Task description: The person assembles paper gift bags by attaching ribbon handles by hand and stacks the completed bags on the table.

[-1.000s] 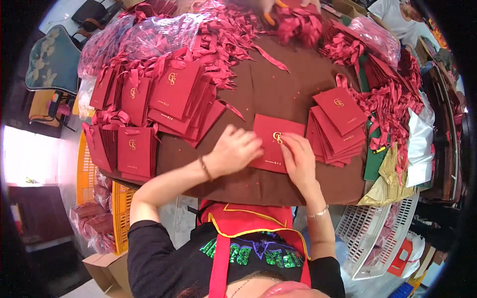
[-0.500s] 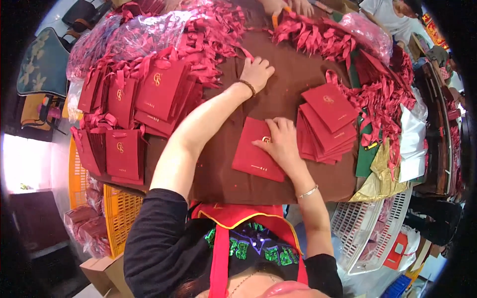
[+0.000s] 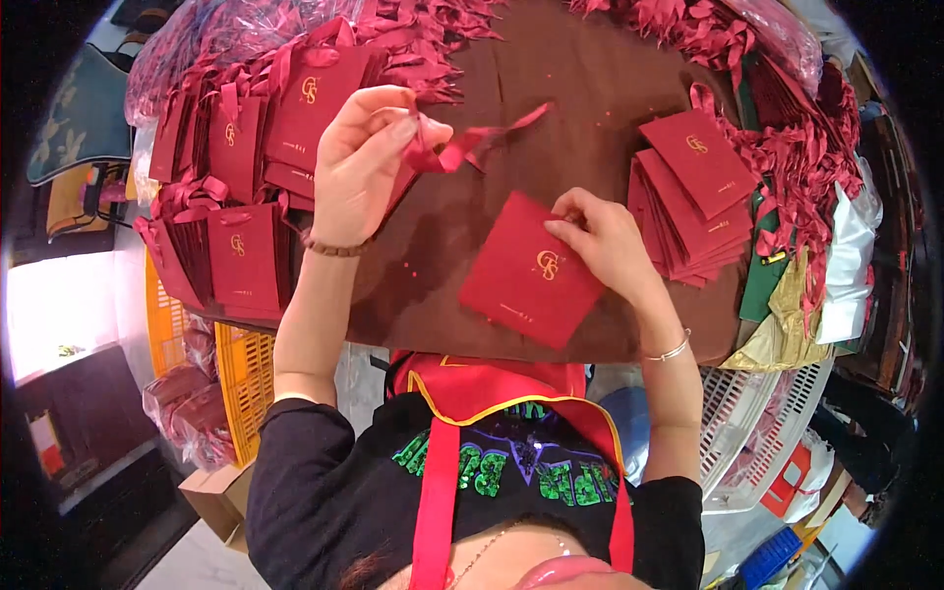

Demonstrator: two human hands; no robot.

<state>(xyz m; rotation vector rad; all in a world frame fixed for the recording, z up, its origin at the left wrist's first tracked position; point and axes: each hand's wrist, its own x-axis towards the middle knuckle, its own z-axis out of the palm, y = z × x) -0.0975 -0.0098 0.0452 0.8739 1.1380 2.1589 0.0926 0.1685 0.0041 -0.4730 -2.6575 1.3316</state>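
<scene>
Brown worktop point(image 3: 413, 305): left hand point(image 3: 369, 147) pinches a ribbon point(image 3: 452, 153), tail pointing right; right hand point(image 3: 608, 241) curls at a near-square bag point(image 3: 526, 290), grip unclear, bag's top slanting away rightward.

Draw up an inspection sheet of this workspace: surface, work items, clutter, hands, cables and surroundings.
Surface: brown cloth, dotted with small red specks.
Work items: flat red bag over the cloth; red ribbon raised above it.
Clutter: left bags standing close together, fanned right bags, ribbon heap at upper left, crumpled gold wrap at the right edge.
Hands: left hand pinches the ribbon; right hand grips the bag's upper right edge, thumb on its face.
Cables: nothing seen.
Surroundings: orange crate, white crate, carton, patterned chair.
</scene>
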